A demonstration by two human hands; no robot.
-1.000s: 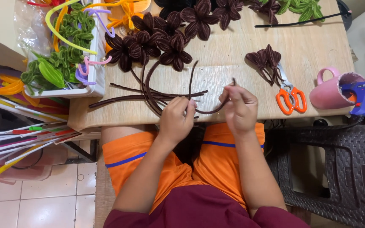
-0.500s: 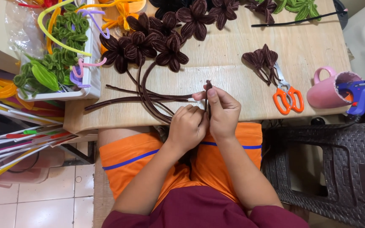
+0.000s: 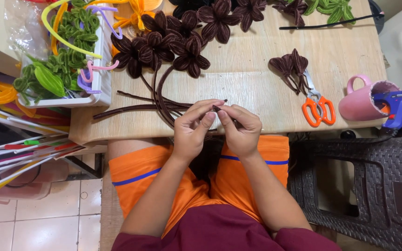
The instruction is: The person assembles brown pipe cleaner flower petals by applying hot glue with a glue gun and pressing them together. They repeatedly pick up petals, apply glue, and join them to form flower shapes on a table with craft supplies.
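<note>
Over pale wood table (image 3: 257, 88), left hand (image 3: 192, 126) and right hand (image 3: 242, 128) pinch a fuzzy brown pipe cleaner (image 3: 218, 108).

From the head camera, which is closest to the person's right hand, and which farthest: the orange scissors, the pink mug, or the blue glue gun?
Measured from the right hand:
1. Orange scissors, on the table just to that hand's right.
2. Pink mug, lying on its side beyond the scissors, at the table's right edge.
3. Blue glue gun, farthest right, its nose in the mug's mouth.
</note>
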